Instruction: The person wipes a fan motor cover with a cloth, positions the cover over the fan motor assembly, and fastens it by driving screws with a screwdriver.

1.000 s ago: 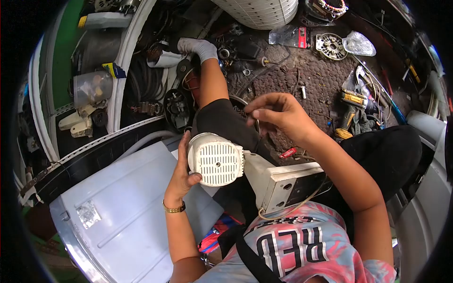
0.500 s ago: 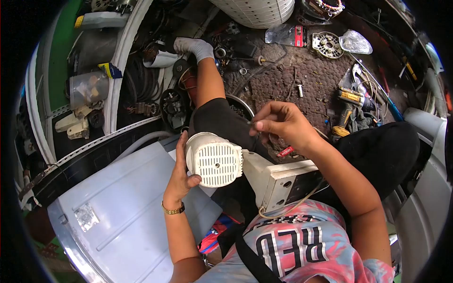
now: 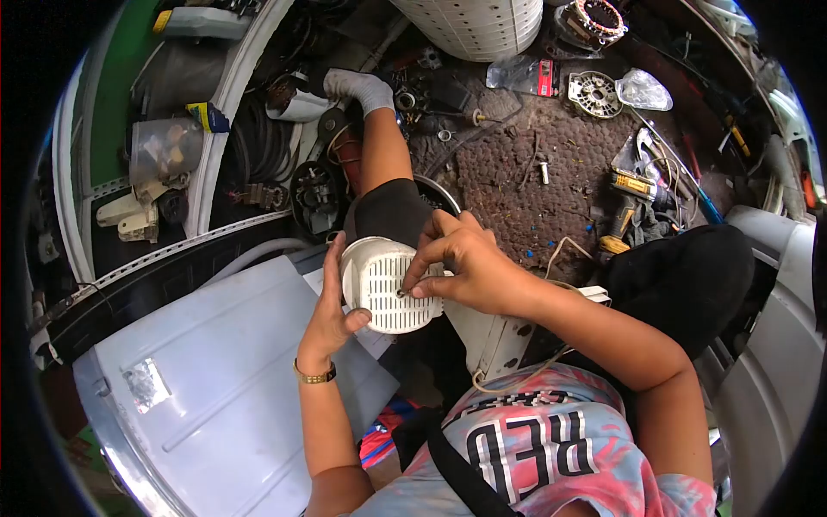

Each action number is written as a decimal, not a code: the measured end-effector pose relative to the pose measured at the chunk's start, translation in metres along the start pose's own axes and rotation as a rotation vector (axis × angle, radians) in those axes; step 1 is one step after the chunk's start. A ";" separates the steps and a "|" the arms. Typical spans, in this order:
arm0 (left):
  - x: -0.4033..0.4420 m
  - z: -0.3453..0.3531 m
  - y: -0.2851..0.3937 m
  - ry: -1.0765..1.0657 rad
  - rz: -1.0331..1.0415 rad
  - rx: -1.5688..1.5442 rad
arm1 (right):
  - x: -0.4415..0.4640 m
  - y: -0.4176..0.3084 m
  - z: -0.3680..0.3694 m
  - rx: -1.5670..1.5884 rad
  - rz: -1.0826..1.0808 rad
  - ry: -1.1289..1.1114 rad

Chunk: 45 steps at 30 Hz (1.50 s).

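Note:
The white slotted motor housing (image 3: 379,302) of an electric fan faces up in front of me. My left hand (image 3: 326,314) is closed around its left side, thumb on the near rim. My right hand (image 3: 474,267) has its fingertips pinched together at the hole in the middle of the vent slots; whatever small thing they hold is too hidden to name. To the right, the fan's white base (image 3: 493,343) rests against my body, partly behind my right forearm. A cream cord (image 3: 508,388) hangs along it.
A pale grey panel (image 3: 233,370) lies at left. On the dark floor mat (image 3: 508,172) is a small metal bolt (image 3: 544,171). A yellow cordless drill (image 3: 622,220) lies at right, near a round metal cover (image 3: 594,93). Shelves with parts stand at left.
My right hand has moved left and down from beside the housing onto its slotted face, reaching the central hole. My left hand keeps its hold on the housing.

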<state>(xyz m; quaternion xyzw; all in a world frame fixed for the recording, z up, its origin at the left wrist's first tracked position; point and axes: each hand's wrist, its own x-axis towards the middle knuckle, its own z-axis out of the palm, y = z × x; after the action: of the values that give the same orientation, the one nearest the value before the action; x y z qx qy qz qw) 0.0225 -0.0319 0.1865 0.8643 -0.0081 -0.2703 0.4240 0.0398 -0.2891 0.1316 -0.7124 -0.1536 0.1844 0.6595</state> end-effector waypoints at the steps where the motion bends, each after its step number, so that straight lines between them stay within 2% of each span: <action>1: -0.001 0.000 0.000 0.005 0.002 0.001 | 0.000 -0.001 0.000 -0.015 0.005 0.002; 6: -0.002 0.002 0.001 0.013 0.021 -0.007 | 0.003 -0.016 0.000 -0.122 0.043 -0.034; 12: -0.003 0.002 0.002 0.016 0.004 -0.067 | 0.007 -0.014 0.009 -0.263 -0.041 0.066; 18: -0.003 0.003 0.004 0.013 -0.002 -0.075 | 0.011 -0.018 0.004 -0.234 0.080 -0.053; 19: -0.002 0.003 -0.003 0.034 0.047 -0.060 | 0.011 -0.015 0.004 -0.223 0.069 -0.043; 23: -0.002 0.011 0.008 0.035 -0.034 -0.196 | 0.007 -0.016 0.012 -0.276 0.088 0.017; 28: -0.002 0.009 0.001 0.045 -0.001 -0.153 | 0.004 -0.025 0.012 -0.245 0.134 -0.009; 34: -0.004 0.009 0.002 0.038 0.003 -0.097 | -0.010 -0.032 0.015 -0.595 -0.301 0.242; 37: -0.006 0.009 0.006 0.033 -0.003 -0.141 | -0.011 -0.035 0.021 -0.698 -0.351 0.245; 38: -0.006 0.009 -0.001 0.040 0.002 -0.150 | -0.011 -0.034 0.021 -0.757 -0.344 0.223; 45: -0.005 0.008 -0.003 0.063 0.022 -0.148 | -0.003 -0.039 0.017 -0.647 -0.126 0.066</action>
<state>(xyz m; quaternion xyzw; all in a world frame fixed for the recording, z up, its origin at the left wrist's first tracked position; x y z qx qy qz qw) 0.0142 -0.0346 0.1830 0.8386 0.0156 -0.2380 0.4898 0.0304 -0.2722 0.1698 -0.8797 -0.2264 0.0618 0.4135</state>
